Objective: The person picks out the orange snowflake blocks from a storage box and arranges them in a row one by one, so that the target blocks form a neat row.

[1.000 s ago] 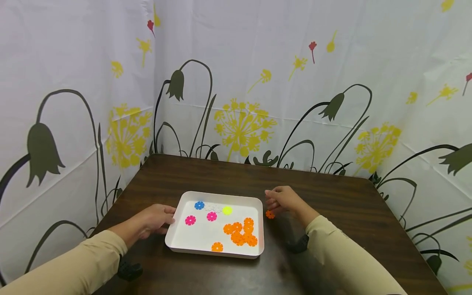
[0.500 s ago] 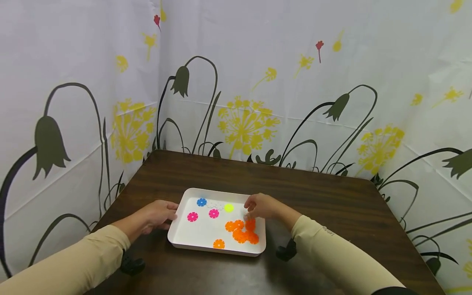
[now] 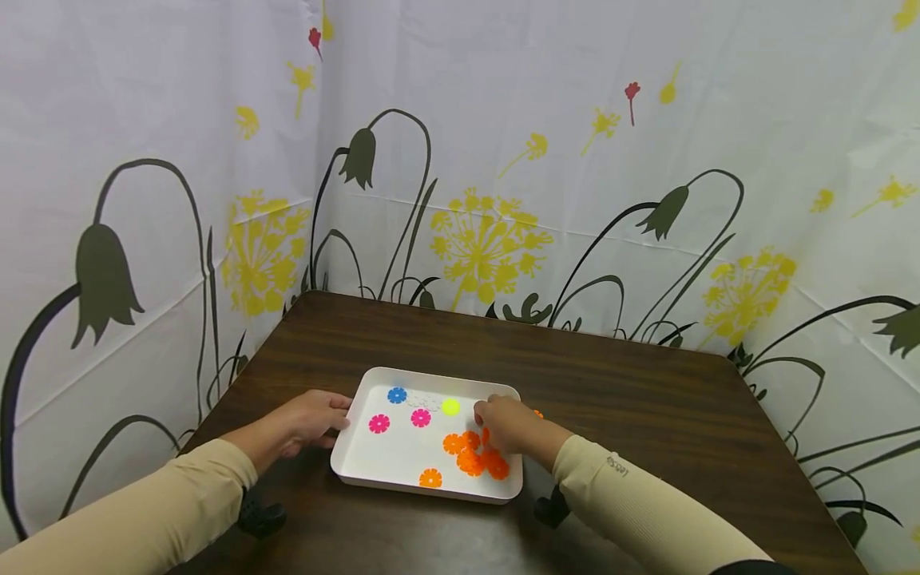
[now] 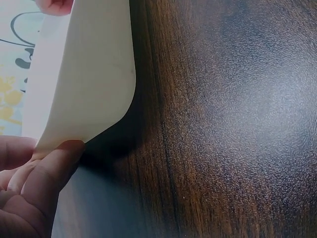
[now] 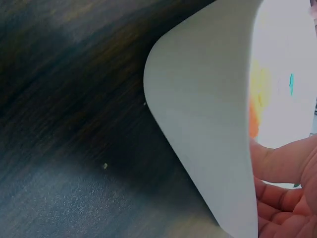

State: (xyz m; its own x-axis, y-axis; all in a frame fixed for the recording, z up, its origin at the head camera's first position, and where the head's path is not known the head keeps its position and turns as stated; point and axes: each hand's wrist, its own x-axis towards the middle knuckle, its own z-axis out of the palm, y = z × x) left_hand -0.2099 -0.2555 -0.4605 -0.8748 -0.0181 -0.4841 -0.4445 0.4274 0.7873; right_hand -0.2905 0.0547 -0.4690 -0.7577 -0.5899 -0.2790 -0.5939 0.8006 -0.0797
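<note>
A shallow white tray (image 3: 374, 471) lies on the dark wooden table. My left hand (image 3: 316, 419) grips its left wall between thumb and fingers; the left wrist view shows the thumb (image 4: 64, 153) against the outside of the wall. Over the tray's right wall reaches my right hand (image 3: 506, 423), fingers curled down beside a cluster of notched orange discs (image 3: 470, 461). Its fingertips are hidden in the head view. In the right wrist view the thumb (image 5: 282, 161) and curled fingers sit just inside the wall; whether they pinch a disc cannot be told.
Inside the tray lie a blue disc (image 3: 397, 395), two pink discs (image 3: 379, 423), a yellow disc (image 3: 450, 407), pale clear discs (image 3: 422, 402) and a lone orange disc (image 3: 430, 477). Another orange disc (image 3: 538, 414) shows past the tray's right edge. Patterned curtains (image 3: 489, 120) hang behind the table.
My right hand has moved left from beside the tray, near the orange disc on the table, to above the orange cluster inside. My left hand stays on the tray.
</note>
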